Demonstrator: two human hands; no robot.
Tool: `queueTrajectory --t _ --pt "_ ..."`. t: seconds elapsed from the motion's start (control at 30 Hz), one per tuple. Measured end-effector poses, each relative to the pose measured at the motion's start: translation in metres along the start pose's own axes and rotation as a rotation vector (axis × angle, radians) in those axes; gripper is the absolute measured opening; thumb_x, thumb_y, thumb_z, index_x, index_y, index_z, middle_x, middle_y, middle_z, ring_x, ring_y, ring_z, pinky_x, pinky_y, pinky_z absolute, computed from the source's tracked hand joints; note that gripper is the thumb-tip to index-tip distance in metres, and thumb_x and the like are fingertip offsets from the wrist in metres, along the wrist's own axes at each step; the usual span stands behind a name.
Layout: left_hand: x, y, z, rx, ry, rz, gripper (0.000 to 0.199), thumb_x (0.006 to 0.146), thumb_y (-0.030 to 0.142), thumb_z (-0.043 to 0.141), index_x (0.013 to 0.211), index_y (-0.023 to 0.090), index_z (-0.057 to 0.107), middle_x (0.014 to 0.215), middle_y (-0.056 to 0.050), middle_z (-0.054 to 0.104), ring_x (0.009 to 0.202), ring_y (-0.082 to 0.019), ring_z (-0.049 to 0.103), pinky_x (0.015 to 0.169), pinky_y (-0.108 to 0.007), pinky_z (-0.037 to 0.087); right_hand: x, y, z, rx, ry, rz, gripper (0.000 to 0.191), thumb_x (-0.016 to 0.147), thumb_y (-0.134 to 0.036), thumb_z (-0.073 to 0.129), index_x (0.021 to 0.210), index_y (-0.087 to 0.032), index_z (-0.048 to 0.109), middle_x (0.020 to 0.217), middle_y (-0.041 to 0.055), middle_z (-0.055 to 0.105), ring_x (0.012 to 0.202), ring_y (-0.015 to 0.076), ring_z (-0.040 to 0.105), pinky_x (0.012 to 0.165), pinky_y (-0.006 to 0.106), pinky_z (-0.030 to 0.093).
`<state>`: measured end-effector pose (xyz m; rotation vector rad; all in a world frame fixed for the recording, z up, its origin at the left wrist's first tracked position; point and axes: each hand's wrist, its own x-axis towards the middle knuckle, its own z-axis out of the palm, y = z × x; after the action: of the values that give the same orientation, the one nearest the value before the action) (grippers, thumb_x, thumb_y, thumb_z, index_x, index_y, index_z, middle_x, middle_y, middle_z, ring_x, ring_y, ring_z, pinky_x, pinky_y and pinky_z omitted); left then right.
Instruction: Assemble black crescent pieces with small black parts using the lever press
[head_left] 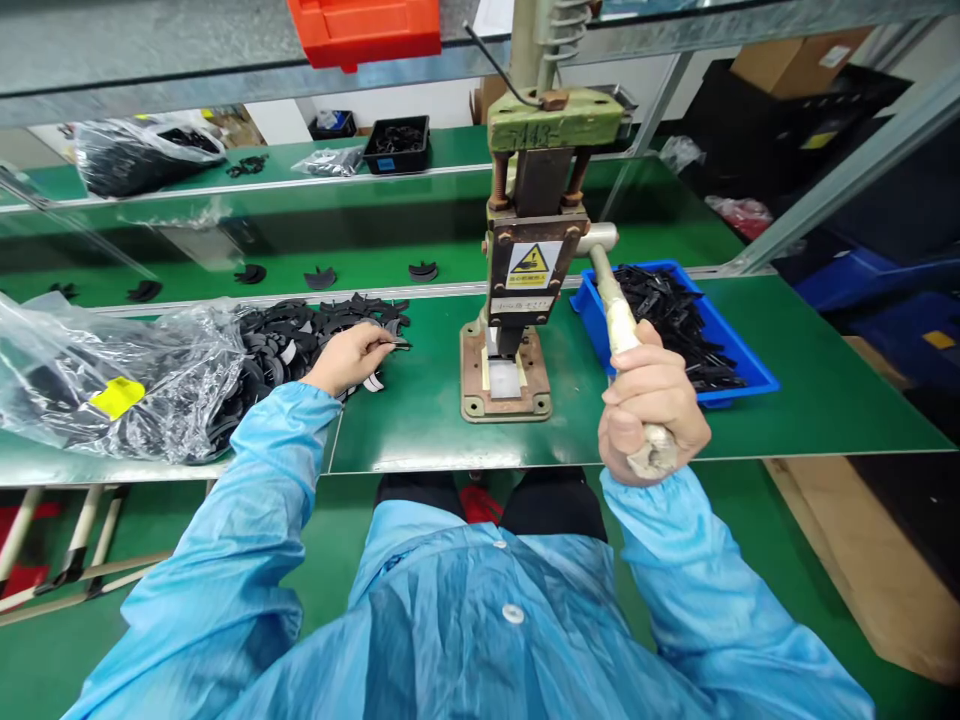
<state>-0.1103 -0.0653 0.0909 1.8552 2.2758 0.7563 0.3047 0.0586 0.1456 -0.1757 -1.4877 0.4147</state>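
Note:
My right hand point(652, 405) is wrapped around the pale lever handle point(616, 310) of a green hand press point(525, 240). Over at the left, my left hand point(352, 357) pinches a small dark curved part point(401, 344) between thumb and fingertips, at the edge of a pile of black curved parts point(300, 335). This pile spills from a clear plastic bag point(127, 370) with a yellow label. Under the press ram, a light block point(504, 379) sits on the press base point(474, 375); whether a part lies on it I cannot tell.
Right of the press stands a blue tray point(754, 375) heaped with black pieces. Several single curved parts lie along the back strip, one of them point(424, 271) behind the press's left side. A red bin point(367, 30) hangs over the shelf edge above. A black tray point(397, 165) stands farther back.

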Motion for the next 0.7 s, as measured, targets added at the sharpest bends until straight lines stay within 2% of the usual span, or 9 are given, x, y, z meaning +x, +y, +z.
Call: queueTrajectory --t 0.1,0.2,0.27,0.4,0.47,0.57,0.7 --pt "-0.015 0.024 0.014 -0.193 -0.003 -0.049 0.036 0.104 0.053 0.062 0.118 0.023 0.076 0.084 -0.003 0.074 0.068 -0.018 0.067 0.071 -0.033 0.054 -0.001 -0.002 -0.001 0.011 -0.011 -0.002 0.026 0.09 -0.043 0.072 0.071 -0.03 0.06 0.065 -0.0003 0.062 0.085 0.0262 0.072 0.113 0.073 0.057" --pt "-0.024 0.047 0.037 -0.47 -0.083 -0.089 0.043 0.104 0.062 0.062 0.119 0.023 0.071 0.087 -0.004 0.079 0.07 -0.019 0.075 0.068 -0.031 0.058 -0.002 -0.002 -0.003 0.028 -0.033 0.013 0.026 0.092 -0.041 0.072 0.073 -0.028 0.06 0.07 -0.0022 0.064 0.09 0.0243 0.072 0.118 0.072 0.055" --pt "-0.024 0.061 0.052 -0.601 -0.084 -0.117 0.045 0.1 0.066 0.067 0.112 0.022 0.07 0.08 -0.004 0.077 0.071 -0.019 0.076 0.067 -0.03 0.059 -0.003 -0.001 -0.004 0.04 -0.049 0.011 0.026 0.093 -0.039 0.072 0.073 -0.028 0.06 0.073 -0.0036 0.065 0.094 0.0228 0.073 0.121 0.071 0.054" --pt "-0.013 0.091 0.077 -0.794 0.044 -0.202 0.047 0.087 0.062 0.085 0.09 0.021 0.06 0.068 0.0 0.07 0.06 -0.014 0.069 0.06 -0.024 0.054 -0.004 0.001 -0.005 0.052 -0.059 -0.01 0.026 0.096 -0.04 0.072 0.076 -0.027 0.061 0.075 -0.0048 0.066 0.097 0.021 0.073 0.122 0.067 0.055" --pt "-0.004 0.105 0.084 -0.924 0.043 -0.263 0.053 0.079 0.056 0.094 0.092 0.022 0.055 0.067 0.004 0.066 0.058 -0.013 0.067 0.056 -0.023 0.052 -0.003 0.001 -0.006 0.06 -0.069 -0.015 0.025 0.096 -0.04 0.072 0.077 -0.027 0.062 0.076 -0.0045 0.066 0.098 0.021 0.073 0.121 0.067 0.055" --pt "0.009 0.122 0.087 -1.066 -0.056 -0.336 0.055 0.077 0.049 0.097 0.102 0.021 0.057 0.067 0.005 0.067 0.057 -0.013 0.069 0.055 -0.022 0.054 -0.003 0.0 -0.006 0.077 -0.084 -0.02 0.024 0.096 -0.039 0.072 0.078 -0.026 0.063 0.078 -0.0037 0.067 0.099 0.0212 0.072 0.122 0.068 0.055" --pt "0.025 0.14 0.087 -1.051 -0.22 -0.417 0.037 0.089 0.04 0.09 0.096 0.017 0.062 0.066 -0.002 0.072 0.055 -0.012 0.068 0.056 -0.022 0.056 -0.004 0.0 -0.007 0.075 -0.089 -0.016 0.023 0.095 -0.036 0.072 0.077 -0.026 0.063 0.078 -0.0035 0.067 0.1 0.0212 0.073 0.124 0.068 0.053"
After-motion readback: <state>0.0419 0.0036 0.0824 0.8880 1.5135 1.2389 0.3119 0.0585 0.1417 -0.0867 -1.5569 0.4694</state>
